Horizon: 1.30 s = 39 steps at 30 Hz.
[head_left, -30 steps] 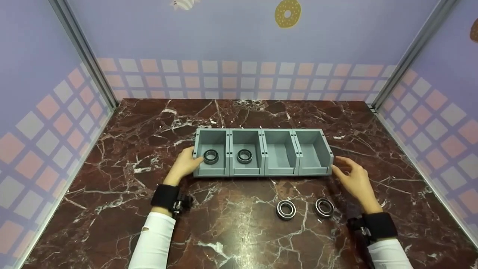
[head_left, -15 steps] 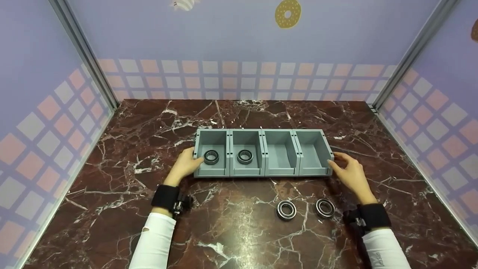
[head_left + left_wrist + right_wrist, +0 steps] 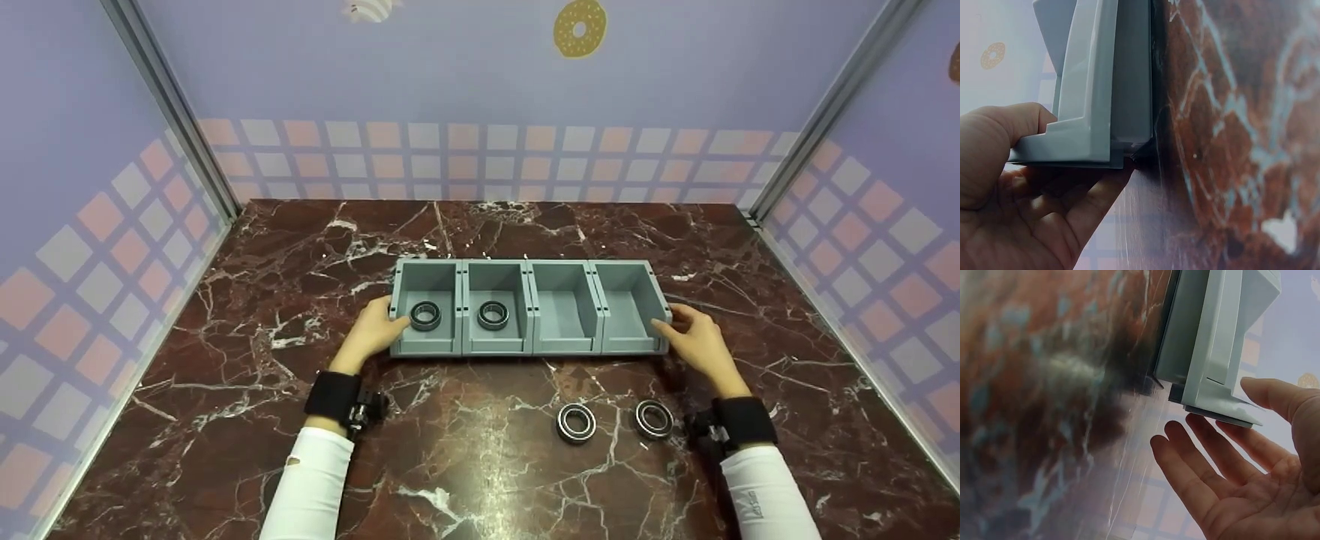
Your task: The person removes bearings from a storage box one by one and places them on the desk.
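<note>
A row of several joined grey storage bins sits on the marble-patterned table. My left hand grips the left end wall, thumb over its edge inside and fingers outside; the left wrist view shows this hand close up. At the opposite end my right hand pinches the right end wall, thumb over the edge. In the right wrist view, its fingers lie along the outer side. One ball bearing lies in the leftmost bin, and another bearing in the bin beside it.
Two more bearings lie on the table in front of the bins: one bearing in front of the third bin, the other bearing nearer the right forearm. Patterned panels enclose the table at the back and sides.
My right hand has moved left onto the right end wall, its thumb now over the edge. My left hand keeps its grip, and the bearings stay in place.
</note>
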### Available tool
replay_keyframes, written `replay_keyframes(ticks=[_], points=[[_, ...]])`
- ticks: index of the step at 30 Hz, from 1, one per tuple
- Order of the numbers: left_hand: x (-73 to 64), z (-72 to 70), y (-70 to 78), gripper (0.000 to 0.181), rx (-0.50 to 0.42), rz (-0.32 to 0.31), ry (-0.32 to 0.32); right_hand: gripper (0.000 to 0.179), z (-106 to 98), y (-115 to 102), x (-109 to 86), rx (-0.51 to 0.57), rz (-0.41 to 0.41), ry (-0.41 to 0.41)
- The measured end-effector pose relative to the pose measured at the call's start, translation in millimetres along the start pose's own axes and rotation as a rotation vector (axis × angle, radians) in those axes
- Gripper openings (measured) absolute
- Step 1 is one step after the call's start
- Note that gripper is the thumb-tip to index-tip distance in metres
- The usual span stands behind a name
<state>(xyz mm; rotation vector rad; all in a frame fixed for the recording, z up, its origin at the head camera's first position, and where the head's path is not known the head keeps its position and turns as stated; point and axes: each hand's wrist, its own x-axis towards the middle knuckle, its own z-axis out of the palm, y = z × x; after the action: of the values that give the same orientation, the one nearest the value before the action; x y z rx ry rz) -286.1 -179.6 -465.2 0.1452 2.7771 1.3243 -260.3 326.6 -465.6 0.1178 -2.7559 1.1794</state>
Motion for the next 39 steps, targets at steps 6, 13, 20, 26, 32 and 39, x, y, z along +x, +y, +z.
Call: replay_keyframes(ticks=[6,13,20,26,32,39], points=[[0.6,-0.2,-1.1,0.052,-0.002,-0.012,-0.012,0.049,1,2,5.0,0.016,-0.015,-0.037],[2.0,0.3,-1.7,0.052,-0.008,-0.01,-0.015,0.047,1,5,10.9,0.039,-0.031,-0.087],[1.8,-1.2,-1.9,0.06,-0.037,-0.05,-0.048,0.053,2,4,13.3,0.084,-0.01,-0.138],[1.5,-0.4,-1.6,0.055,-0.032,-0.038,-0.023,0.052,2,6,15.5,0.099,-0.018,-0.138],[1.9,0.4,-2.6,0.055,-0.026,-0.032,-0.012,0.05,3,8,17.1,0.122,-0.025,-0.14],[2.3,0.8,-3.3,0.049,-0.013,0.005,0.015,0.05,6,10,18.7,0.146,-0.023,-0.143]])
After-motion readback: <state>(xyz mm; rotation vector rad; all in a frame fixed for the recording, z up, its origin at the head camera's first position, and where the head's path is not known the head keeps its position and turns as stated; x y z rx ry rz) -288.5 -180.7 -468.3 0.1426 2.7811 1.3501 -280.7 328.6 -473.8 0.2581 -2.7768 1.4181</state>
